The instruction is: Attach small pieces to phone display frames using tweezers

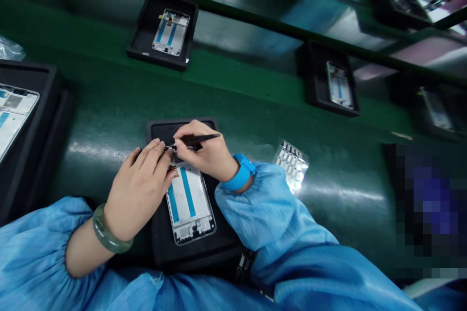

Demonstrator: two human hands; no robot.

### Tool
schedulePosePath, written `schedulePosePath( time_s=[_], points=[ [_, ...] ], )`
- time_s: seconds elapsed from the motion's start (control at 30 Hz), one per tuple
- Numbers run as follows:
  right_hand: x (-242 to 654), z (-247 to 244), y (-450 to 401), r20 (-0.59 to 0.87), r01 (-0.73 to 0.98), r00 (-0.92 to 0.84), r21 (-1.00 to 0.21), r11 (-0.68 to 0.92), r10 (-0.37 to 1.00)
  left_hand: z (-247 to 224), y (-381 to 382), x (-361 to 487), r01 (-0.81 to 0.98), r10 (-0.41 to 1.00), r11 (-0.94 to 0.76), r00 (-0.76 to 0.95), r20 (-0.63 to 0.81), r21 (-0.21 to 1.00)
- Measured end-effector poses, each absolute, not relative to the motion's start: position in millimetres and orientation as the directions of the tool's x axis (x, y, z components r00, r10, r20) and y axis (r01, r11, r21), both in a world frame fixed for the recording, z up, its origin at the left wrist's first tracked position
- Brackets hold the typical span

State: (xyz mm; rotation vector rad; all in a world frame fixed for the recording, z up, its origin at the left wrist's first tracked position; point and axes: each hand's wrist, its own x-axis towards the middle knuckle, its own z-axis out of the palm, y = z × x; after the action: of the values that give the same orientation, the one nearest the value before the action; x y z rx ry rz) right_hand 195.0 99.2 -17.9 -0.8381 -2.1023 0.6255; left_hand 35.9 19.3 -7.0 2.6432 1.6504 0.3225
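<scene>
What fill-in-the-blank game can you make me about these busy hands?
The slim black tweezers are pinched in the person's ____ hand.
The wide wristband just behind the right hand is ____.
The rectangular tray under the white-and-blue phone frame is ____.
The left hand wears a smooth ____ bangle.

Missing words: right; blue; black; green.

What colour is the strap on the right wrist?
The wrist strap is bright blue and looks plain; it shows best in the head view.
</scene>
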Motion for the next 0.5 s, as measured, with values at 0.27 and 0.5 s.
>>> schedulePosePath(
  time_s=[0.27, 0.5],
  points=[
    [193.0, -21.7, 99.8, 0.493, 0.354, -0.516, -0.622, 0.698, 0.701, -8.3, 19.4, 34.9, 0.891, 0.894, -0.439, 0.42, 0.158, 0.115],
    [198.8, -16.4, 104.1, 0.556, 0.367, -0.381, -0.642, 0.673, 0.739, -8.3, 21.0, 34.5, 0.89, 0.893, -0.439, 0.417, 0.169, 0.123]
  ],
)
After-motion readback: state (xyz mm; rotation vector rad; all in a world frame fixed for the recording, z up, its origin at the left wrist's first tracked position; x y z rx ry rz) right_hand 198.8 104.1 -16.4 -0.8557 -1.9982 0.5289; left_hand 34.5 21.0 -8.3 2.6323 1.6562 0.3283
